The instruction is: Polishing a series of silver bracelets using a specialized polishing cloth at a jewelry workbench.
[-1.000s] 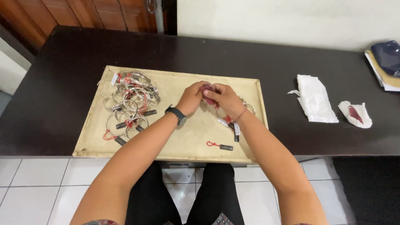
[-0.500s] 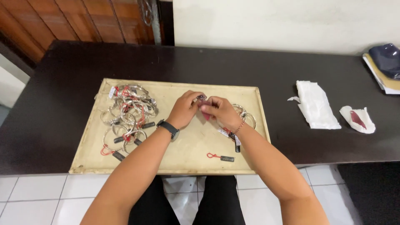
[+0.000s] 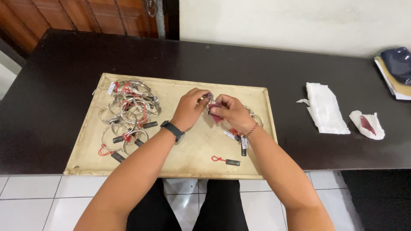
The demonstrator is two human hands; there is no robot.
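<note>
Over the middle of a beige tray [image 3: 180, 158], my left hand [image 3: 190, 109] and my right hand [image 3: 229, 112] meet. The left hand, with a dark watch on its wrist, pinches a silver bracelet [image 3: 207, 97] between them. A small dark-red cloth [image 3: 215, 112] is pressed against the bracelet by my right hand. On the tray's left part sits a pile of silver bangles [image 3: 128, 115] with red strings and dark tags. A few more tagged bangles [image 3: 239, 137] lie under my right wrist. A loose red string with a dark tag [image 3: 226, 161] rests near the tray's front edge.
The tray lies on a dark table [image 3: 55, 85]. To the right are a folded white cloth [image 3: 325, 109] and a crumpled white tissue with a red stain [image 3: 367, 125]. A dark blue pouch on papers [image 3: 396, 68] sits at the far right edge. White floor tiles show below.
The camera view has shifted a little, so the tray sits lower in the picture. Both hands stay together on the bracelet, with only small finger movements.
</note>
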